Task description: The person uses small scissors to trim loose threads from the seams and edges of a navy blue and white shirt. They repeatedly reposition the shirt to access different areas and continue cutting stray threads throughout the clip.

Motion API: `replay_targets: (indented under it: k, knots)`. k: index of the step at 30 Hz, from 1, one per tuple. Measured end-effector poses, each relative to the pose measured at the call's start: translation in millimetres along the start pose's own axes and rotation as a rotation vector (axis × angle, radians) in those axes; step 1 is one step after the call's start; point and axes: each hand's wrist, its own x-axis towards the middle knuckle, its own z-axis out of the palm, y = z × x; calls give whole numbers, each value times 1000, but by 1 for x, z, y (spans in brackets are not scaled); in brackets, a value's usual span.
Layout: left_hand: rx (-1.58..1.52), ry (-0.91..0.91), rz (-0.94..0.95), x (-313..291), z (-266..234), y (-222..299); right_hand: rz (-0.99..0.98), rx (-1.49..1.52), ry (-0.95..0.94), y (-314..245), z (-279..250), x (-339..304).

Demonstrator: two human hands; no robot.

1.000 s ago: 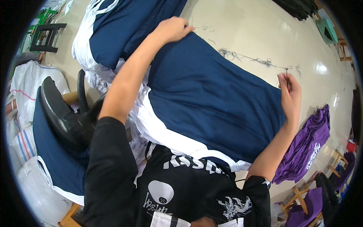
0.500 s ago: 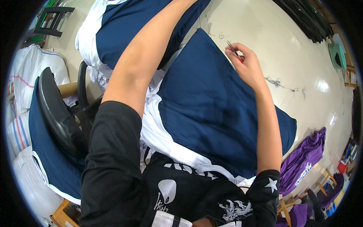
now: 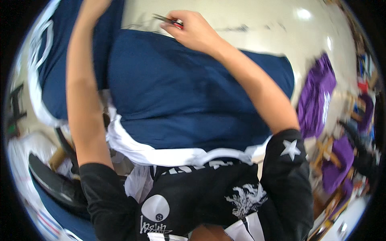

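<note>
Purple cloth (image 3: pixel 315 100) near navy fabric (image 3: pixel 173 96); right hand (image 3: pixel 192 30) curls round snips (image 3: pixel 176 23); left hand (image 3: pixel 95 5) cropped, grip unclear.

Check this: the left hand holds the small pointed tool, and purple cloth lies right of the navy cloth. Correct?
Wrong hand: the head view shows the small pointed tool in the right hand. Purple cloth does lie right of the navy cloth.

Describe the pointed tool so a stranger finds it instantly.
Start at the large navy cloth filling the middle of the view. At its upper edge, the right hand holds the pointed tool, tip toward the left. Its red part stands out against the navy and the pale floor.
</note>
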Motion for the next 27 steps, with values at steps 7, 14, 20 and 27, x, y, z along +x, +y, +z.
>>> replay_targets:
  k: [7, 14, 20, 27]
  knots:
    - [134, 207, -136, -139, -55, 94, 80, -300, -3, -23, -127, -159]
    - [325, 638, -499, -328, -50, 152, 644, -231, 464, -44, -109, -399]
    - [41, 250, -1079, -474, -30, 222, 1032, 196, 598, -62, -46, -479]
    - [-25, -357, -1499, -546, -65, 269, 1394, 288, 572, -52, -18, -510]
